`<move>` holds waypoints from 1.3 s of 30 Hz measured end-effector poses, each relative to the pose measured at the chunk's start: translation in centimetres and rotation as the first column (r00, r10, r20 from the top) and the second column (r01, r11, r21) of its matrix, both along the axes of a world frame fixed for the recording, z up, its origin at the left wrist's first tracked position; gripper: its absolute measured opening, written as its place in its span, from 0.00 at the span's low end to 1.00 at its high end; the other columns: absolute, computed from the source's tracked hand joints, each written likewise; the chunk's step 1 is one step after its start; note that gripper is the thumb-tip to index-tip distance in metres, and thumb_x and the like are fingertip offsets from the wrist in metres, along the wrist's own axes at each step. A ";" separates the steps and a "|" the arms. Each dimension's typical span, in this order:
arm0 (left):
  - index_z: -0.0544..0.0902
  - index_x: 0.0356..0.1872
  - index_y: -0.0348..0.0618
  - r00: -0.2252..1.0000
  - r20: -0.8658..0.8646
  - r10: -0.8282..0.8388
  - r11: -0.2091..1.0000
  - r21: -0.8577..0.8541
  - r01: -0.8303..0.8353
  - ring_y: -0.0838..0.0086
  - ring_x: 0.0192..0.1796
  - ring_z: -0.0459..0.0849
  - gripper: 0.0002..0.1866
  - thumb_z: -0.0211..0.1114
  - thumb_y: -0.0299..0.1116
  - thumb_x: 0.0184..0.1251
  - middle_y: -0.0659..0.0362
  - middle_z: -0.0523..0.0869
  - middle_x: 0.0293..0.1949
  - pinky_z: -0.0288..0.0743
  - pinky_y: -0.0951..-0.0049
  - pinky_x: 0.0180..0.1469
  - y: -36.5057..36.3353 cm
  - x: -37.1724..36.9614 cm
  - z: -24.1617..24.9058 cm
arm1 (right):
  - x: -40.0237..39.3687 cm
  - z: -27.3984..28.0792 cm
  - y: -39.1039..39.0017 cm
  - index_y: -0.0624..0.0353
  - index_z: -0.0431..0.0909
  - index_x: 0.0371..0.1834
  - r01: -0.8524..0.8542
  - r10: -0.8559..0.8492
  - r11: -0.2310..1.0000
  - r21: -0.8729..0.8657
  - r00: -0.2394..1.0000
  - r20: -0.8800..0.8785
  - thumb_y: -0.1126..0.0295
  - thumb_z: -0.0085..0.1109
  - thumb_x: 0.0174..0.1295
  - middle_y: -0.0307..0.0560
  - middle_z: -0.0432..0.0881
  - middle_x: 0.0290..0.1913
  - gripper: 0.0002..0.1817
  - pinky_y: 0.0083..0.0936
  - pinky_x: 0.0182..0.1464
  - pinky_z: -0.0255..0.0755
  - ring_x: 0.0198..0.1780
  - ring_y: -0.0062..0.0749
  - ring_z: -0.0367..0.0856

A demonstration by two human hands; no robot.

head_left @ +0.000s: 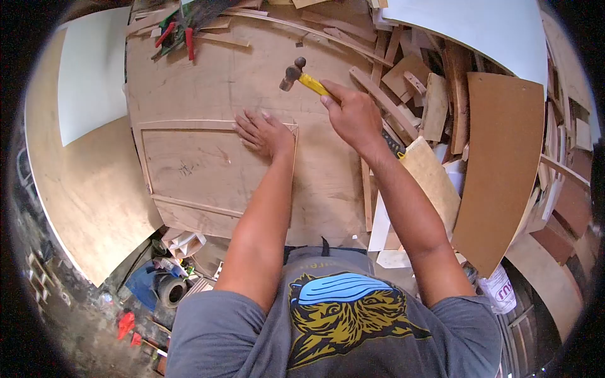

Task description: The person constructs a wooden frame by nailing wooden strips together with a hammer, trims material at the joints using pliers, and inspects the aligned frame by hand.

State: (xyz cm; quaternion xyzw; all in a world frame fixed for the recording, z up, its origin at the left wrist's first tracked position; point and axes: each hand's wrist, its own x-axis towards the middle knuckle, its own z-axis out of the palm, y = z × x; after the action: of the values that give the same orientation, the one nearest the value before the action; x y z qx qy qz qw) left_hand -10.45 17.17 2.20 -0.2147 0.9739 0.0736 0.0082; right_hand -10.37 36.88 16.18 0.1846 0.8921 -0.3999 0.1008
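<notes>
From my end of the camera, the left hand point(261, 133) has its fingers spread and fairly flat, palm down, over the frame's far strip near its right-hand corner; it grips nothing that I can see, and I cannot tell how hard it presses. The right hand point(354, 120) has its fingers curled closed around the yellow handle of the hammer point(312, 84), whose head appears to be off the wood, beyond the left hand. The thin wooden frame point(189, 125) lies flat on the left part of the worktop point(328, 170).

What worries me is how near the hammer is to those bare fingers: a glancing or badly aimed blow could catch them. Thin strips like these could split under a hard hit, and if the left hand bears down unevenly, I judge the corner could slip out of square.

The worktop is a broad wooden sheet with dark marks. Red-handled tools point(190, 45) lie at its far left, and offcuts point(435, 107) crowd the right side beside a brown panel point(502, 157). A pale board point(82, 201) stands out on the left. Below, the floor point(69, 315) is littered, with red scraps point(126, 324) on it; a white bag point(498, 290) shows at lower right.
</notes>
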 end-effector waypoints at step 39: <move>0.58 0.87 0.57 0.995 0.089 0.054 0.998 -0.020 -0.053 0.46 0.89 0.43 0.33 0.47 0.50 0.85 0.51 0.50 0.88 0.42 0.38 0.85 0.1 1.4 0.0 | 0.2 -3.9 0.8 0.39 0.85 0.68 -0.363 0.336 0.921 0.139 0.924 0.185 0.63 0.64 0.72 0.51 0.90 0.47 0.21 0.47 0.53 0.81 0.50 0.51 0.88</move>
State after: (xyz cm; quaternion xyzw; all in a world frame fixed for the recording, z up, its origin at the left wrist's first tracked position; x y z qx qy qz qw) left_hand -9.05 17.27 2.16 -0.2438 0.9670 0.0557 0.0480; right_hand -10.21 37.68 12.30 0.0609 0.9308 -0.2819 0.2246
